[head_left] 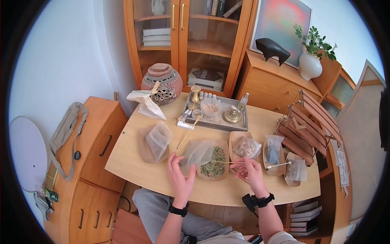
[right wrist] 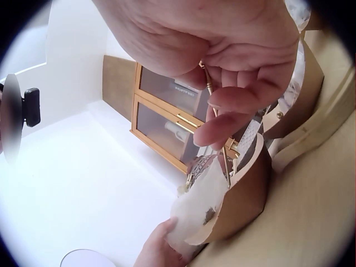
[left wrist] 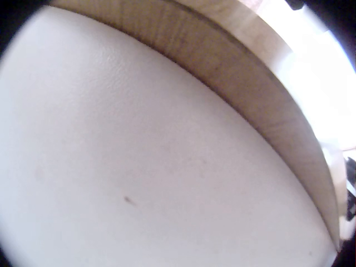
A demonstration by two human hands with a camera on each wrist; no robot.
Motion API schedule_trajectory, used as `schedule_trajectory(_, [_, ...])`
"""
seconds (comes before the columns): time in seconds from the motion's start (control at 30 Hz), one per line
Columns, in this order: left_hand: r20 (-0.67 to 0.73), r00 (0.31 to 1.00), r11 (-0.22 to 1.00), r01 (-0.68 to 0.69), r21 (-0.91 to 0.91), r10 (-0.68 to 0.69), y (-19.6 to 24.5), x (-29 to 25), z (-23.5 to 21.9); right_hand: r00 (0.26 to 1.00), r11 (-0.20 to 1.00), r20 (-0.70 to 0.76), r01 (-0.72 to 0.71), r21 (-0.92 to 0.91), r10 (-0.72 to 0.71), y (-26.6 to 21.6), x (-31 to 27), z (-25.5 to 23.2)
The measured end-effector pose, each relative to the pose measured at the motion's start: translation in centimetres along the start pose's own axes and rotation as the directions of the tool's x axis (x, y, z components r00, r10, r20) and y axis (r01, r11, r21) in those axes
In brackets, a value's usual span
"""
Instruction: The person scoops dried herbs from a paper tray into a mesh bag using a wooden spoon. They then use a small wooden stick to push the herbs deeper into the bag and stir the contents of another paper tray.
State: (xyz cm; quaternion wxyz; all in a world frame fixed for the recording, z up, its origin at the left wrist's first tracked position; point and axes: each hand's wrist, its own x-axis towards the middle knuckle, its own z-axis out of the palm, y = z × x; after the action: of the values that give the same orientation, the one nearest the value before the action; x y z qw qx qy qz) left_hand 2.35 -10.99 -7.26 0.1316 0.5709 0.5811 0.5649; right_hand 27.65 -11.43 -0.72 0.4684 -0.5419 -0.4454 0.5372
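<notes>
In the head view my right hand point(head_left: 252, 173) pinches a thin golden stick point(head_left: 228, 162) that reaches left over dried green and reddish herbs point(head_left: 215, 162). The herbs lie in a brown paper tray point(head_left: 224, 174), partly under a translucent bag point(head_left: 199, 151). At the bag's left side, my left hand point(head_left: 180, 179) holds it between thumb and fingers. From the right wrist, the golden stick point(right wrist: 209, 83) runs from my fingers down to the tray's rim point(right wrist: 245, 192), with the left hand point(right wrist: 158, 247) gripping the bag point(right wrist: 197, 197) beyond. The left wrist view shows mostly skin.
Other paper trays with bags flank the herbs: one point(head_left: 142, 152) left, several right. A small white-tipped spoon point(head_left: 280, 165) lies across the right ones. Behind stands a grey tray point(head_left: 221, 126) of jars and brass vessels, near a pierced clay pot point(head_left: 172, 83). A wooden rack point(head_left: 310, 126) is at right.
</notes>
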Motion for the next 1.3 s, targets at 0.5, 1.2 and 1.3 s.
schedule_trajectory(0.5, [0.002, 1.000, 1.000, 0.001, 0.018, -0.001, 0.0, 0.0, -0.4, 0.978, 0.969, 0.074, 0.205, -0.137, -0.196, -2.3, -0.6, 3.0])
schedule_trajectory(1.2, [0.014, 0.998, 0.998, 0.057, -0.002, -0.057, 0.2, -0.1, -0.2, 0.995, 0.985, 0.069, 0.082, -0.152, -0.072, 0.6, 0.7, 1.8])
schedule_trajectory(1.3, [0.014, 0.998, 0.998, 0.062, -0.006, -0.062, 0.2, -0.1, -0.2, 0.996, 0.992, 0.069, 0.066, -0.103, -0.059, 0.9, 1.0, 1.4])
